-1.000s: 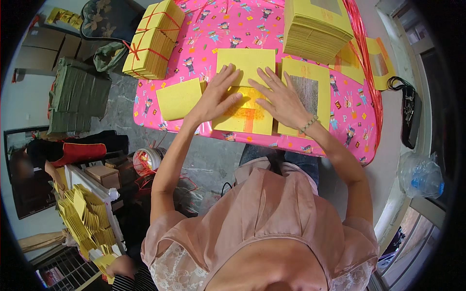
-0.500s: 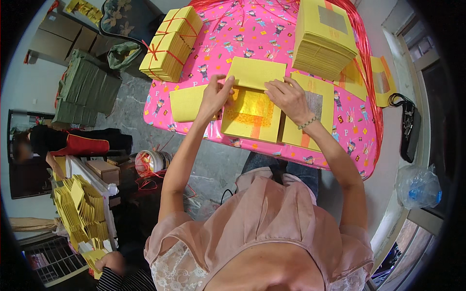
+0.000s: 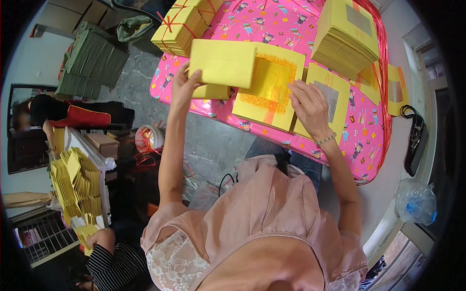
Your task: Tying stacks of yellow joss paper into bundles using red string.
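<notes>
My left hand [image 3: 183, 86] grips the lower left corner of a folded yellow paper packet [image 3: 222, 62], thumb on top. The packet is held above another folded yellow piece [image 3: 211, 91], which it mostly covers. Just right of it lies a yellow paper sheet [image 3: 252, 108] with a shiny gold foil square [image 3: 274, 77] and orange print around the foil. My right hand [image 3: 312, 107], wearing a beaded bracelet, is at that sheet's right edge. Its fingers are stretched and hold nothing. A second yellow sheet [image 3: 324, 76] with a silvery square lies beyond this hand.
Red-tied yellow bundles [image 3: 182, 31] stand at the table's far left, a tall yellow stack [image 3: 340, 51] at far right. Red strings [image 3: 386, 97] hang along the pink tablecloth's [image 3: 357, 140] right side. At left, other people handle yellow folded papers [image 3: 75, 182]; a string bucket [image 3: 149, 138] stands between.
My left hand has carried the folded packet leftward off the foil sheet, baring its foil square. My right hand has let go of the packet and stays at the sheet's right edge.
</notes>
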Motion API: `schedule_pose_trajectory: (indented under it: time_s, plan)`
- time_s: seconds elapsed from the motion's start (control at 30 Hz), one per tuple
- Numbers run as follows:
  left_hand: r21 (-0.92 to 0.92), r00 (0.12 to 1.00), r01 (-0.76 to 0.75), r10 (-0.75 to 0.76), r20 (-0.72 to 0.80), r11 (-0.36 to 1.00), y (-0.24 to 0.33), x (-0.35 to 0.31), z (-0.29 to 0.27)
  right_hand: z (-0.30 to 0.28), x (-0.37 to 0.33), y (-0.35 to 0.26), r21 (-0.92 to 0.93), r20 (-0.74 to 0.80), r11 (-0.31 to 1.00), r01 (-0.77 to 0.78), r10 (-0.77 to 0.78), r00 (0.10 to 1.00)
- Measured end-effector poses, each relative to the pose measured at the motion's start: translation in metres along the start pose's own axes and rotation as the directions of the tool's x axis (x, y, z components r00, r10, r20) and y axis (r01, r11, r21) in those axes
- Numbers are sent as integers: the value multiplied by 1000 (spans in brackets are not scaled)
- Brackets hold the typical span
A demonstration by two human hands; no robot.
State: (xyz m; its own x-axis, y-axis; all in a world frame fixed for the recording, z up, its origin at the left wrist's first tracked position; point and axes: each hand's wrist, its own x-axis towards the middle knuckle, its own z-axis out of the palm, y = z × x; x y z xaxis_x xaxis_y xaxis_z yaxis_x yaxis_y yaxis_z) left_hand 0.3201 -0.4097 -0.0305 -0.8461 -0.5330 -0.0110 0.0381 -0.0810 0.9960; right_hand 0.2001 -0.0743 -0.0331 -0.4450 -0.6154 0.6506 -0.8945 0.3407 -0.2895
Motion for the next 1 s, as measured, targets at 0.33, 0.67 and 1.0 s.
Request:
schedule_pose_trajectory:
  time_s: [0.33,0.67,1.0]
  plan:
    - [67,974,121,-105,-198,990,-55,-23,-76,0,-21,-3,32,99,995,-94,91,991]
    - [150,970,161,-128,-207,976,-80,-13,-77,0,-19,-5,26,133,991,-130,126,983]
    - [534,972,164,-44,-231,829,-83,-7,-83,-2,-19,-5,27,172,992,-126,119,978]
